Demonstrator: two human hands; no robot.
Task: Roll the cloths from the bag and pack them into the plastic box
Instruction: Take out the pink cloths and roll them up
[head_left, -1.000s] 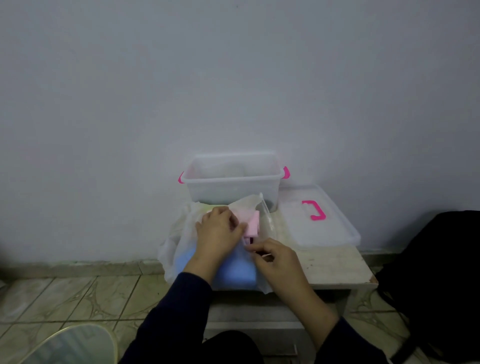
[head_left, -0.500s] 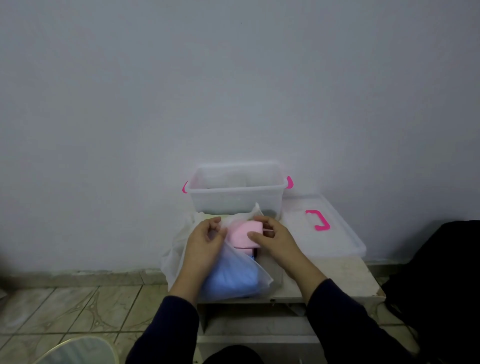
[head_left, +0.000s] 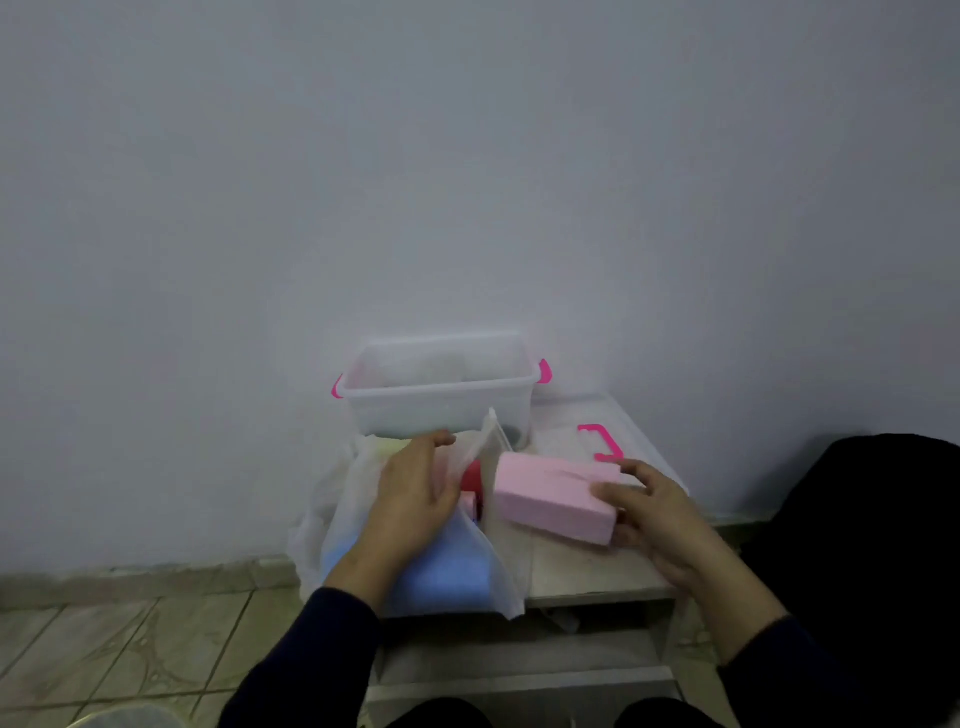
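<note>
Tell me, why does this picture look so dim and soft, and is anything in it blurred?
Head view: light is dull and even, with no glare and only faint shadows. The right hand and the pink cloth it holds are smeared by motion; the left hand on the bag is soft too. The plastic box looks hazy, and wide-angle distortion bends the floor line.

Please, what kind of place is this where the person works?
Probably a plain room at home, not a workshop. A bare painted wall meets a tiled floor, and the plastic box and bag sit on a small low table.
</note>
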